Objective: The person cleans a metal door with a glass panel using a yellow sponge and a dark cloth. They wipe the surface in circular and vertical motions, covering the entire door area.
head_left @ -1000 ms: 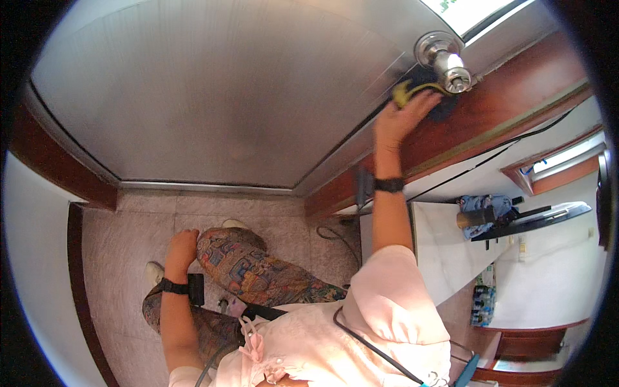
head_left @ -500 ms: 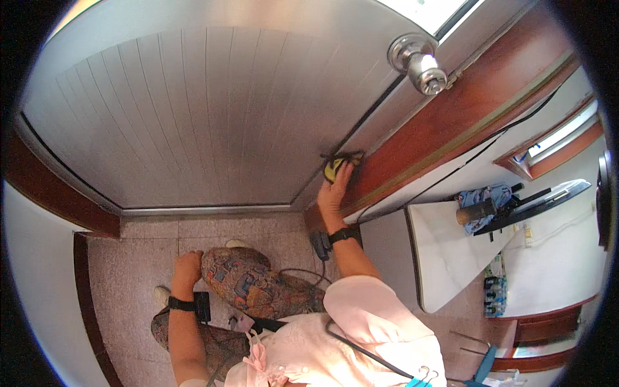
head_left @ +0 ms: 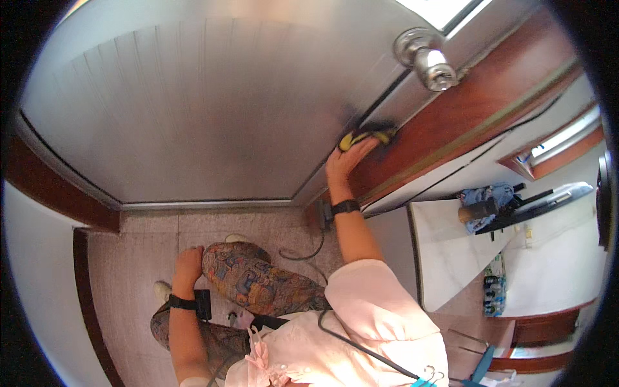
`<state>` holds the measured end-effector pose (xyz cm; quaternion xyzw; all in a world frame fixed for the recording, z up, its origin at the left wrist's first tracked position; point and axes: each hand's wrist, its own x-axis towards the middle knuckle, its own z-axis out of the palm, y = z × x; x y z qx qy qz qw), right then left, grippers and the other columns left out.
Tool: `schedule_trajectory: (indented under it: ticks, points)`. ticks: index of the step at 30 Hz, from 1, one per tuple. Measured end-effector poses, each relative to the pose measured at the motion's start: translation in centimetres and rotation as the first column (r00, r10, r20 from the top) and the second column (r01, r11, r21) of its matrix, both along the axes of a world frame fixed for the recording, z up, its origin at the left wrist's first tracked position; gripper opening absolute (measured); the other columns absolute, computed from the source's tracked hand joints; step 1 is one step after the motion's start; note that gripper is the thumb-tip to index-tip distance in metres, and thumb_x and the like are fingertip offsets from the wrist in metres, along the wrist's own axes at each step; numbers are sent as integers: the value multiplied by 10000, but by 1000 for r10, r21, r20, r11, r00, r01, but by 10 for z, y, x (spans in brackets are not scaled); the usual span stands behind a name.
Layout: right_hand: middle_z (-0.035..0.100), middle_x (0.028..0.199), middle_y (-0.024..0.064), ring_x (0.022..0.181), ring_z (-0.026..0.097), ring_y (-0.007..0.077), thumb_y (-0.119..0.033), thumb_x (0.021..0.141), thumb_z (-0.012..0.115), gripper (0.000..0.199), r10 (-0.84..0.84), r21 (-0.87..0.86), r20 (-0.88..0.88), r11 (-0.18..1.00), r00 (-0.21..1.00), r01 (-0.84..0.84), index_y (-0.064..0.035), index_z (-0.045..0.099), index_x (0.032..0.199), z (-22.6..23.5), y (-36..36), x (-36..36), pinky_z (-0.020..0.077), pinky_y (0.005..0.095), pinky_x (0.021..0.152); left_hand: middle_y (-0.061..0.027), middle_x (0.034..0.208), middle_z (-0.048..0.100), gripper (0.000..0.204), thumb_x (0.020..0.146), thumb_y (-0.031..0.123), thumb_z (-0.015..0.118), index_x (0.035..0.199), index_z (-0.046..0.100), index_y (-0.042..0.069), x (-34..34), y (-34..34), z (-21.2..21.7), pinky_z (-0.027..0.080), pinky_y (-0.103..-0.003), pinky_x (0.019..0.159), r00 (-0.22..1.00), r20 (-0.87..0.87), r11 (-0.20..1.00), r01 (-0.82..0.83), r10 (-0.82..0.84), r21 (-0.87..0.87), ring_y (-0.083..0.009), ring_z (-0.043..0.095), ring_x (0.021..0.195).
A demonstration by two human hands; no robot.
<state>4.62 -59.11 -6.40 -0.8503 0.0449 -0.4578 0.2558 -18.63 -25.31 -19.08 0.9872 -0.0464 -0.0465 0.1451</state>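
Blur softens the cloth (head_left: 346, 142) and the right hand (head_left: 349, 161) clamped on it — its fingertips are hard to make out. The left hand (head_left: 189, 262) is beside the knee (head_left: 216, 261); I cannot tell whether its fingers are together or apart. Bunched, dark with yellow patches, the cloth lies along the metal door's (head_left: 193, 129) right edge — below the knob (head_left: 425, 58). One cloth, one knob, two wristbands (head_left: 346, 206).
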Motion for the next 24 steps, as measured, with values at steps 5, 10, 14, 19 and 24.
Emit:
schedule_trajectory:
  ticks: [5,10,14,19,24]
  points:
    - [275,1262,313,1161,327,392,-143,762,468,664,-10,375,-422,908,906,185,100,122,1275,-62,34,-27,212,475,985,-150,790,562,151,696,30,521,846,529,44,-4,0,10,465,-388,621,999,31,999,26,-27,40,-318,564,761]
    - [363,1242,234,1123,382,353,-211,802,451,572,-169,81,-662,953,730,293,45,240,1268,-139,29,14,276,435,946,-134,795,563,165,686,31,529,850,517,49,1,-5,10,462,-376,640,997,-70,997,19,-13,75,-301,562,784]
    - [509,1109,139,1062,457,283,-366,738,546,409,-364,-433,-900,809,239,-398,-55,579,1002,-219,0,24,395,420,835,-123,816,562,221,680,26,530,898,512,58,1,-5,13,463,-366,649,996,-85,997,16,-10,70,-286,559,810]
    - [569,980,136,902,557,268,-305,554,729,468,-79,-100,-891,995,448,-23,-34,584,907,-341,-53,41,472,366,721,-120,840,556,294,670,16,531,960,513,61,3,-9,16,458,-372,669,982,-186,998,26,-16,51,-283,556,820]
    - [576,934,157,861,559,304,-307,507,712,483,103,48,-876,991,471,-127,-21,579,872,-349,-47,23,456,396,737,-137,856,561,273,716,79,483,982,536,46,-3,-7,14,446,-376,687,988,-149,998,-54,47,-45,-309,547,808]
